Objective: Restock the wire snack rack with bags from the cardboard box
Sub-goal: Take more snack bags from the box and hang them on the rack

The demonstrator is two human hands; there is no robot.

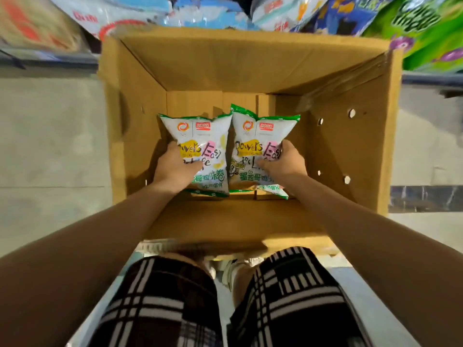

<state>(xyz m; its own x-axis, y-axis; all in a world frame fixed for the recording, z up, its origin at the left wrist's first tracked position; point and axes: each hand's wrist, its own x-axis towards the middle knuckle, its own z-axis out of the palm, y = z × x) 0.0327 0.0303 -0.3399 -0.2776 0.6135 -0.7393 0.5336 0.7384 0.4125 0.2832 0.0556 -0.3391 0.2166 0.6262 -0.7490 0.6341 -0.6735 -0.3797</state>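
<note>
A large open cardboard box (140,126) stands on the floor below me. Both my arms reach down into it. My left hand (172,167) grips a white snack bag with green edges (200,136) on the left. My right hand (283,162) grips a matching white and green snack bag (255,136) beside it. Further bags of the same kind lie under the right bag; a corner of one (274,191) shows. Only blurred bags on the rack are visible along the top; its wires are not clear.
Blurred snack bags hang along the top: blue and white ones (205,8) in the middle, green ones (426,28) at the right. Pale floor (50,146) lies on both sides of the box. My legs in plaid shorts (160,304) are at the bottom.
</note>
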